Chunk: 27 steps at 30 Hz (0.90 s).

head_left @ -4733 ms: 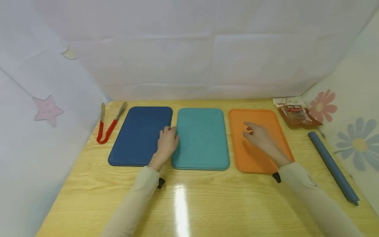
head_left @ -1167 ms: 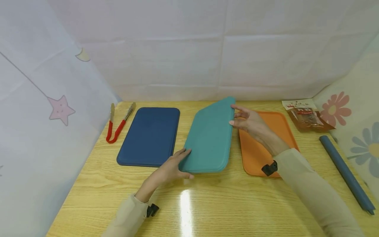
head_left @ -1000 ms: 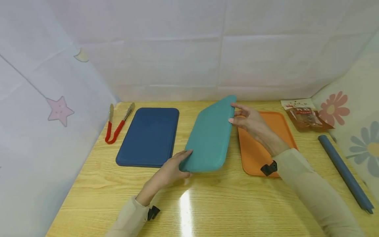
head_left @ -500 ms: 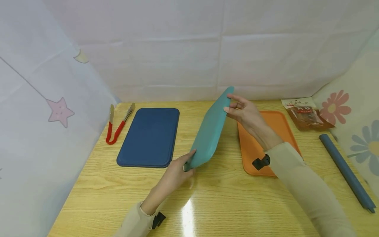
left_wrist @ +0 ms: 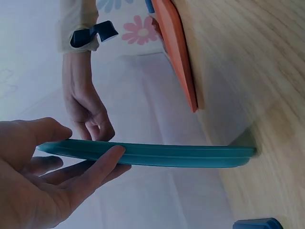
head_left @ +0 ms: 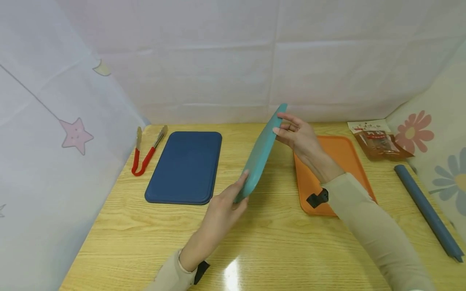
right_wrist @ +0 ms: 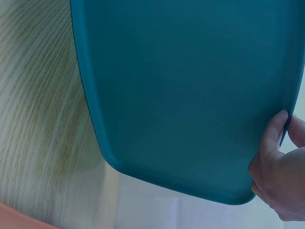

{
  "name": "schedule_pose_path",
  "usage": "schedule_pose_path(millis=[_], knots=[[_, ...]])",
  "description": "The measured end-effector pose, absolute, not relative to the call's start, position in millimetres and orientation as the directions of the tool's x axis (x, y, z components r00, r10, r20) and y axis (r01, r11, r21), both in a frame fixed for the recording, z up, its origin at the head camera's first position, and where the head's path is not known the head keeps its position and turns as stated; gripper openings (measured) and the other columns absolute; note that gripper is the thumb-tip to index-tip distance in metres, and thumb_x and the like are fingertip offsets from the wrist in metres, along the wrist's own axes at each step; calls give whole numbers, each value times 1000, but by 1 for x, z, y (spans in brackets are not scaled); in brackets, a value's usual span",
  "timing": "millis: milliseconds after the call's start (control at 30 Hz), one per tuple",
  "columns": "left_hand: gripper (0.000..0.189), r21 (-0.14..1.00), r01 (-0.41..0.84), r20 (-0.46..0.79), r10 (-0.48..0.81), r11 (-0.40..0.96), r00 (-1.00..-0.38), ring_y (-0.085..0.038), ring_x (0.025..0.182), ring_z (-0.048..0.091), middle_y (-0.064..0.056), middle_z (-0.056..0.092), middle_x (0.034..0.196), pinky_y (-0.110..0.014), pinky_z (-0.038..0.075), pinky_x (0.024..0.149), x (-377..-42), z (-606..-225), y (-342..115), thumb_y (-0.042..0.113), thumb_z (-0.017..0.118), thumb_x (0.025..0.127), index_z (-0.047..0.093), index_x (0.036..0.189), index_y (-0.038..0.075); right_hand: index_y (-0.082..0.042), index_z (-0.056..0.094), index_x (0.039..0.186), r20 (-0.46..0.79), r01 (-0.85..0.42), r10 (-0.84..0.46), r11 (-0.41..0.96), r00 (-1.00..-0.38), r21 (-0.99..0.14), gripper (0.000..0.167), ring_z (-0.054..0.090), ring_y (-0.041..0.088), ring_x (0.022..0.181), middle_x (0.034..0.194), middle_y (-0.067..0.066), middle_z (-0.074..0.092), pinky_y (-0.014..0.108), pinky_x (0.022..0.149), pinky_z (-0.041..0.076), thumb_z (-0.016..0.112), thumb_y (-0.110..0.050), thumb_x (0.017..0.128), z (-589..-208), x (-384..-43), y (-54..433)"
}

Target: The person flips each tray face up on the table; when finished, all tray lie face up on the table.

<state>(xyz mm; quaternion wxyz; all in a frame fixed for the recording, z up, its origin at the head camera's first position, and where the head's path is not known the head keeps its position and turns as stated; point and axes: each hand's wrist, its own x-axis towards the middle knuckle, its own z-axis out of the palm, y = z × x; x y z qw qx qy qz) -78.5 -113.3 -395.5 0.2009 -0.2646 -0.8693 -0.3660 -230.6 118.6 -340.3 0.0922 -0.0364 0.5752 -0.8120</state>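
Both hands hold a teal tray that stands steeply tilted on its long side in the middle of the table. My left hand grips its near end, thumb on one face and fingers on the other. At the far upper corner my right hand pinches the rim between thumb and fingers. The left wrist view shows the tray edge-on, its lower edge right at the table. In the right wrist view, the tray's shallow recessed face fills most of the picture, the right hand at its edge.
A dark blue tray lies to the left, with red-handled tongs beyond it. An orange tray lies under my right forearm. Farther right are a brown food packet and a blue-grey rolled item. White cloth walls enclose the wooden table.
The teal tray first lay flat between the other two; both hands took hold and lifted its right side. Over the last second it has tipped more steeply, the right hand rising and moving slightly left.
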Motion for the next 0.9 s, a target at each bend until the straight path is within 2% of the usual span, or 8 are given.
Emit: schedule_pose_path(millis=[167,333,400,500,633,767,900], knots=[[73,468,645,602,316,604,-733,-29,94,69,-21,66,114,-23,57,64,-77,-389,-107,-6,73,80,44,146,10,-2,44,143,-3,62,-183,-321,-983,-945,63,59,17,87,97,8,56,32,87,54,71,-1,86,-345,-230,120],[78,453,650,619,310,611,-722,-28,89,71,-21,66,112,-23,57,62,-77,-388,-105,-8,72,79,41,148,13,-4,39,145,30,15,-132,-325,-991,-946,51,64,19,84,95,9,62,32,81,55,57,-13,98,-357,-229,123],[78,450,650,625,303,613,-719,-27,87,71,-21,66,111,-23,57,62,-77,-388,-105,-8,72,79,40,148,13,-6,38,144,-10,45,-125,-284,-992,-958,46,65,20,85,98,10,63,32,82,55,50,-20,102,-367,-230,126],[76,460,645,628,290,610,-722,-24,81,72,-20,67,107,-21,56,60,-77,-389,-106,-8,71,80,41,147,12,-6,34,146,-130,156,-172,-148,-976,-977,46,65,23,97,114,17,61,35,88,53,41,-24,105,-388,-232,131],[73,508,626,617,258,591,-744,-21,77,71,-18,68,107,-20,55,58,-77,-390,-108,-8,68,82,41,147,12,-2,26,150,-324,321,-284,56,-902,-945,50,58,34,115,134,27,50,43,99,46,40,-20,106,-421,-233,135],[73,567,591,602,201,575,-773,-22,80,72,-18,66,114,-17,55,58,-76,-390,-109,-6,68,84,40,148,13,2,23,151,-416,389,-353,149,-838,-909,54,52,40,122,138,28,46,47,101,44,43,-16,104,-441,-230,135],[75,644,529,559,132,553,-818,-24,81,72,-21,65,116,-17,54,59,-76,-388,-111,-3,68,85,34,151,13,3,22,150,-424,390,-370,167,-826,-906,56,50,40,123,139,28,45,47,101,44,45,-15,103,-447,-226,132]])
